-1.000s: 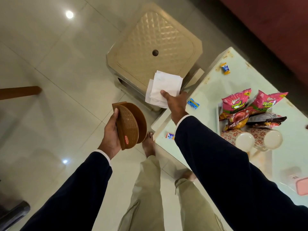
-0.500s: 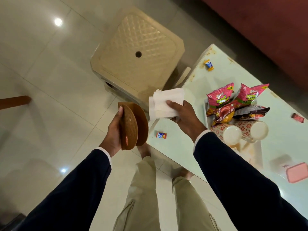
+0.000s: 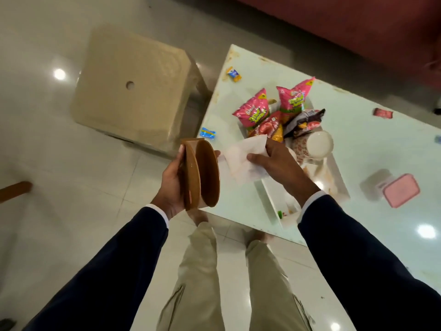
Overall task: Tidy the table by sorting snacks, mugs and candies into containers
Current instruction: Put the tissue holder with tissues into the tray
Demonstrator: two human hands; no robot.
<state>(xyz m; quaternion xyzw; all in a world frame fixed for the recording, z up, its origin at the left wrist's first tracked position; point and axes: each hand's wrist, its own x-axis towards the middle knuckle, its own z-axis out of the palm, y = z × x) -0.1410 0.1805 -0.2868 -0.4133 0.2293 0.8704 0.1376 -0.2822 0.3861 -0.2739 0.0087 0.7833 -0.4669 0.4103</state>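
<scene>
My left hand (image 3: 173, 179) grips a brown plastic napkin holder (image 3: 201, 173), held upright over the floor at the table's near left corner. Just right of the holder, my right hand (image 3: 276, 161) pinches a stack of white paper napkins (image 3: 243, 158). Behind them a white tray (image 3: 269, 199) on the pale table (image 3: 358, 139) holds pink and dark snack packets (image 3: 255, 112) and a patterned mug (image 3: 315, 145) lying on its side. Loose candies lie on the table: a blue one (image 3: 208, 133), a blue-orange one (image 3: 233, 74) and a red one (image 3: 382, 113).
A beige plastic stool (image 3: 136, 89) stands on the tiled floor left of the table. A pink-lidded box (image 3: 401, 190) sits on the table at right. A dark red sofa (image 3: 358, 27) runs behind the table. My legs and feet are below, by the table's near edge.
My right hand has brought the napkins down and right, from near the stool to the holder's open side. The left hand has turned the holder and moved it toward the table.
</scene>
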